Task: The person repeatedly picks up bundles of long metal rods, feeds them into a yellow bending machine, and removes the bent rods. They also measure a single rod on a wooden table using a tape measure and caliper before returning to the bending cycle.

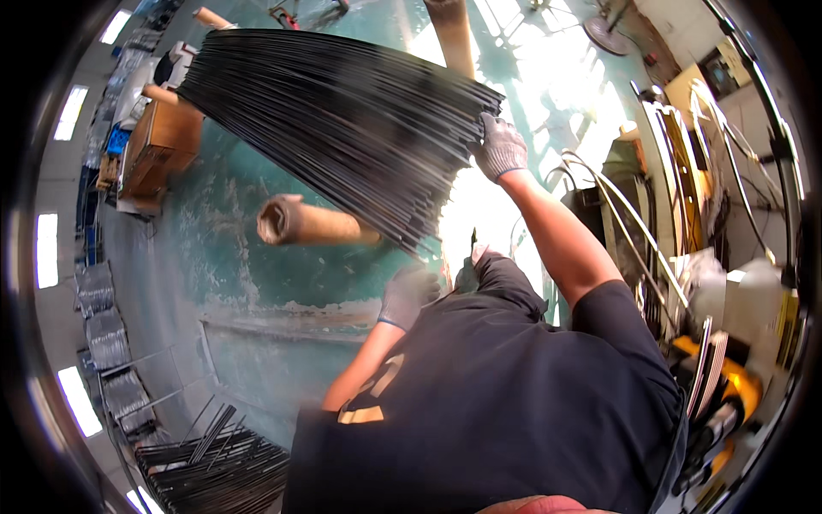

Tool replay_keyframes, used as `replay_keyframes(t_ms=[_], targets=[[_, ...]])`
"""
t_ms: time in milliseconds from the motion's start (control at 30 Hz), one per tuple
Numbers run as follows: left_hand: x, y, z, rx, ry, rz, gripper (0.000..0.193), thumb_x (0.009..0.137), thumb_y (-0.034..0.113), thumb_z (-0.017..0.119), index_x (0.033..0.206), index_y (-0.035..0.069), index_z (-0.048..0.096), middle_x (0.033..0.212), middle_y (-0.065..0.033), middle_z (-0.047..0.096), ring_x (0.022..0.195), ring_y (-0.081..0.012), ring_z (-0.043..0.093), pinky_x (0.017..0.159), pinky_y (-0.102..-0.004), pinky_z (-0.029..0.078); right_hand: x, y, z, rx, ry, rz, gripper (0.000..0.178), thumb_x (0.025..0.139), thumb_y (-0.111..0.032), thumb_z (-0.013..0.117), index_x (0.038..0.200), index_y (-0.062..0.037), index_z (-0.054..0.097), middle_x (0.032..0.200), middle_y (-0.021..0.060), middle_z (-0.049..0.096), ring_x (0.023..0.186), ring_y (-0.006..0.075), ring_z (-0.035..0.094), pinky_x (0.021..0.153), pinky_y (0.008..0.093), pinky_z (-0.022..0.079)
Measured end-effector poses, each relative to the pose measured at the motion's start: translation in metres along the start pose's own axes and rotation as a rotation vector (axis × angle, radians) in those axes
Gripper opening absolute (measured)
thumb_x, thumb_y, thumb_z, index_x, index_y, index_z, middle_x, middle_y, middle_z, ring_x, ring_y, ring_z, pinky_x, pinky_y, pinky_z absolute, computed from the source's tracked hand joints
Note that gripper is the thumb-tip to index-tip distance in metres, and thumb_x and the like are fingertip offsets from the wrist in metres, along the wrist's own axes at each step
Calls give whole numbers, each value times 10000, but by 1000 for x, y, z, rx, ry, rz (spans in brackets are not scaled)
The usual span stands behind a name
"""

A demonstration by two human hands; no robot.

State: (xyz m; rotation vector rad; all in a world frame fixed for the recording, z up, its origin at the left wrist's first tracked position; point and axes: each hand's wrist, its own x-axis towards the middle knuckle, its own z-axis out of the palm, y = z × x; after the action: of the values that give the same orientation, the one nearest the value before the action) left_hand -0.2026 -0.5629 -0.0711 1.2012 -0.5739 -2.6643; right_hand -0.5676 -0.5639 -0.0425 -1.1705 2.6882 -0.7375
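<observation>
A wide layer of long, thin black rods lies side by side across thick cardboard tubes, their near ends uneven. My right hand, in a grey knit glove, is at the far right corner of the layer, its fingers closed around rod ends there. Below the nearest rod ends, apart from them, is my left hand in a similar glove. Motion smears its fingers, and whether it holds anything does not show. One cardboard tube sticks out from under the rods on the left.
Another cardboard tube projects beyond the rods. A brown cardboard box stands at the left. More black rods are piled at lower left. Wrapped bundles line the left side. At right, pale hoses hang near stacked strips and equipment.
</observation>
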Motion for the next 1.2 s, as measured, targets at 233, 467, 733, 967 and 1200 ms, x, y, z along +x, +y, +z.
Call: replay_keyframes(t_ms=[233,467,733,967,1200], targets=[[28,76,123,130,339,320,181,984,98,569,1154,35,580,1027,-156,688,866,-267,678,809,-410,571,158,14,93,-321,-28,-56,322,936,-198,618,1205,-23,595,1154,201,674,1126,368,641,933,491,528],[51,75,121,-59,315,278,210,989,96,575,1188,32,568,1021,-149,680,863,-276,673,808,-424,570,183,0,67,-222,-391,-84,246,956,-202,621,1114,-40,717,1118,232,726,1085,394,703,905,487,571],[68,108,154,90,405,290,240,983,99,582,1202,8,548,1005,-149,673,863,-257,680,796,-397,576,201,-14,24,-257,-655,-39,430,873,-410,718,1121,-65,782,1132,198,751,1050,355,728,917,455,577],[80,130,142,188,269,277,216,1001,102,571,1196,13,546,1041,-152,666,874,-256,681,797,-395,574,170,-36,-16,-74,-812,3,483,937,-447,676,1061,13,754,1019,233,745,955,352,729,874,465,574],[101,147,113,141,181,291,180,1047,174,555,1151,28,551,1008,-153,676,854,-270,673,791,-412,578,1,-16,-48,8,-757,21,598,959,-530,663,904,63,716,853,323,677,842,461,694,763,509,541]])
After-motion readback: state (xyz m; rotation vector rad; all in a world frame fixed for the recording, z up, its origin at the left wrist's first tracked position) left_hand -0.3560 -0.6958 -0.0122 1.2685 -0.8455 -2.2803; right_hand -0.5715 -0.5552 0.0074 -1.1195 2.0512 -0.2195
